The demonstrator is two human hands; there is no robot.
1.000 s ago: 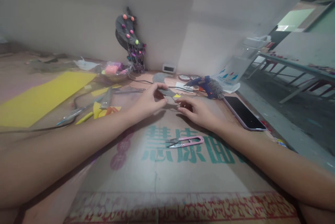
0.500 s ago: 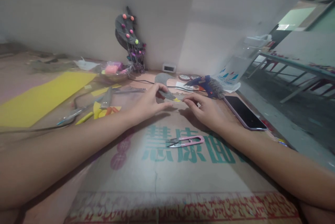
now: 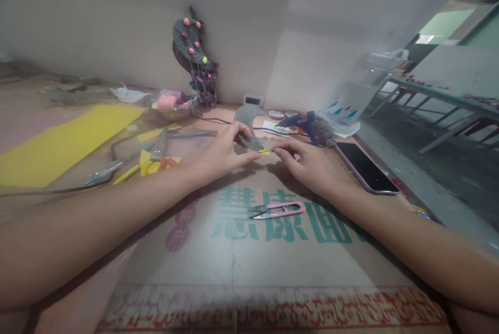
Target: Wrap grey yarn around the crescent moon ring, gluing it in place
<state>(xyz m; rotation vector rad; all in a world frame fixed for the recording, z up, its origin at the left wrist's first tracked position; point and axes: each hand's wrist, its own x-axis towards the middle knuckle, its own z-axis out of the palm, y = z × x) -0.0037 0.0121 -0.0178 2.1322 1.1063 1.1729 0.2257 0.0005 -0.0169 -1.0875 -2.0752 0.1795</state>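
Observation:
My left hand [image 3: 230,148] grips a grey felt crescent [image 3: 249,118] by its lower part, fingers behind and thumb stretched below. The crescent's lower tip points right toward my right hand [image 3: 294,157]. That hand is closed in a pinch just beside the tip; what is between its fingertips is too small to make out. A small yellow scrap [image 3: 264,151] shows between the two hands, at the crescent's tip; whether it is attached is unclear. Nearer to me, pink thread snips [image 3: 278,210] lie on the printed cardboard [image 3: 187,271].
Left lie a yellow sheet [image 3: 74,141], yellow and orange scraps [image 3: 152,165] and scissors [image 3: 195,133]. A blue glue gun [image 3: 307,125], a phone [image 3: 366,168] and a clear bottle [image 3: 349,100] stand or lie right. A decorated grey crescent [image 3: 189,48] leans at the wall.
The grey crescent has tilted up, showing more of its face and now covering part of the cable behind it. Both hands stay almost where they were; the view shifts slightly.

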